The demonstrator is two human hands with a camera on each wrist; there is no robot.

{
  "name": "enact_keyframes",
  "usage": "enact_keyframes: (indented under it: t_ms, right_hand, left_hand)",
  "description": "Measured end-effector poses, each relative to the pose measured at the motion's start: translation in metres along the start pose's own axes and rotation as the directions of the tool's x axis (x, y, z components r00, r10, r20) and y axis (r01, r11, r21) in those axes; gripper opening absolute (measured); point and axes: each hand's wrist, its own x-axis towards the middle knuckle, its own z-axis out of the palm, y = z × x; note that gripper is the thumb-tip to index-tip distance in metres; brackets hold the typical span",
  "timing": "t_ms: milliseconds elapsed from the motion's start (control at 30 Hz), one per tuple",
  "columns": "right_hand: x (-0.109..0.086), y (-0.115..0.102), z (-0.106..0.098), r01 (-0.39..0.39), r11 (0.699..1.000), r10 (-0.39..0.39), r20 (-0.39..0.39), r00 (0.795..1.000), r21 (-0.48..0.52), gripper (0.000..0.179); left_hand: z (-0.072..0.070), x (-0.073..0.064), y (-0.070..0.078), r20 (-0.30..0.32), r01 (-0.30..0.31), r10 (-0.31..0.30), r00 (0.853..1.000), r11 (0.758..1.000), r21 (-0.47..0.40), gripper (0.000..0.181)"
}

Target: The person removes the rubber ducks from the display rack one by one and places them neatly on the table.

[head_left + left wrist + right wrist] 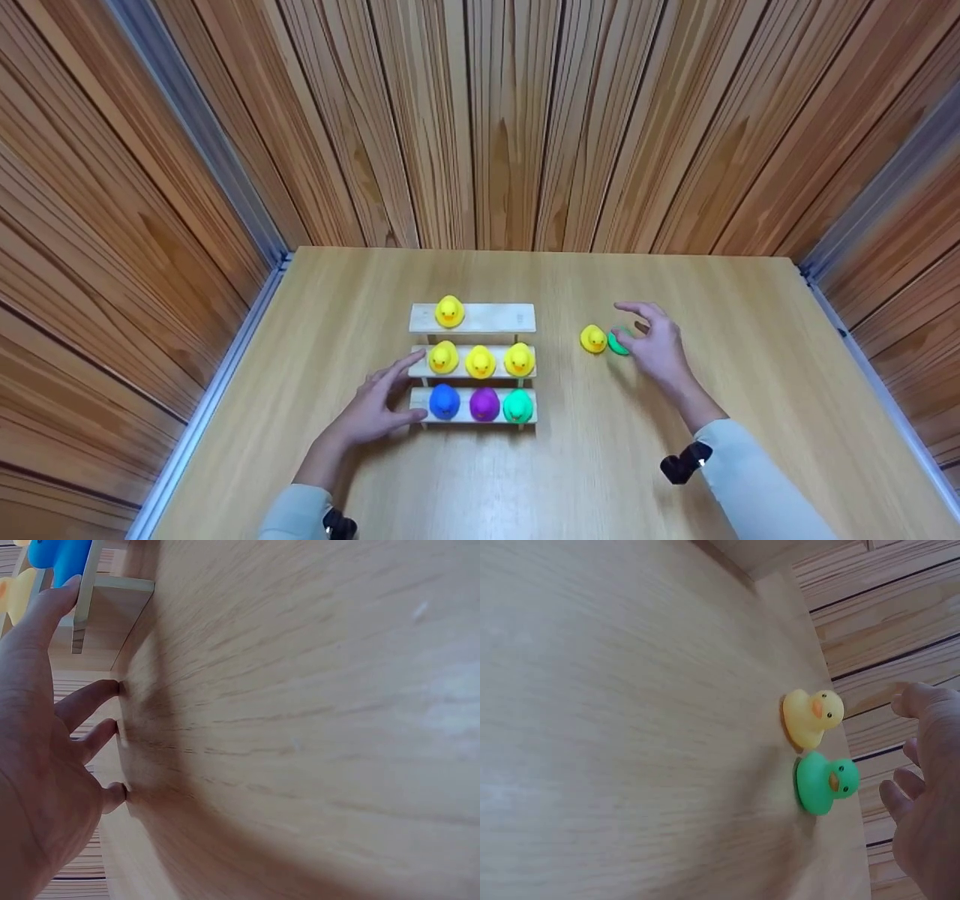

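Note:
A three-tier wooden stand point(495, 318) holds rubber ducks. One yellow duck point(449, 311) sits on the top tier and three yellow ducks point(481, 363) on the middle one. Along the bottom tier are a blue duck point(444, 402), a purple duck point(484, 405) and a light green duck point(517, 406). My left hand point(367, 411) rests at the stand's left end, thumb point(56, 604) touching the bottom tier's edge by the blue duck. To the right, my right hand point(660, 351) hovers with bent, parted fingers over a darker green duck point(817, 784), apart from it. Beside that stands another yellow duck point(806, 720).
The wooden table point(360, 277) carries the stand left of centre and the two loose ducks right of it. Wood-plank walls point(502, 127) rise behind and at both sides, with metal strips point(217, 142) at the corners.

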Motion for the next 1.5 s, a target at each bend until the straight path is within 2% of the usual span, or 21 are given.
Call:
enact_keyframes:
  t_ms: [433,600,767,1233,1500]
  right_hand:
    - [0.001,-0.031,0.018,0.049,0.998,-0.049,0.006,0.999,0.034,0.05]
    - [0.002,-0.04,0.024,0.088,0.995,-0.089,0.016,0.996,0.054,0.049]
    - [0.001,-0.053,0.032,0.093,0.993,-0.096,0.04,0.995,0.069,0.052]
    - [0.005,-0.087,0.063,0.151,0.984,-0.158,0.067,0.985,0.099,0.058]
    - [0.008,-0.106,0.084,0.177,0.975,-0.19,0.09,0.978,0.136,0.059]
  left_hand:
    - [-0.001,0.0,0.0,0.017,-0.034,0.033,0.999,0.999,0.004,0.093]
    - [-0.001,0.0,0.0,0.019,-0.033,0.033,0.999,0.999,0.0,0.092]
    - [-0.001,0.0,-0.002,0.026,-0.028,0.028,0.999,1.0,-0.003,0.093]
    - [-0.002,-0.001,-0.001,0.015,-0.028,0.028,0.999,1.0,0.004,0.094]
    - [-0.001,0.0,0.001,0.014,-0.003,0.003,1.0,1.0,-0.001,0.094]
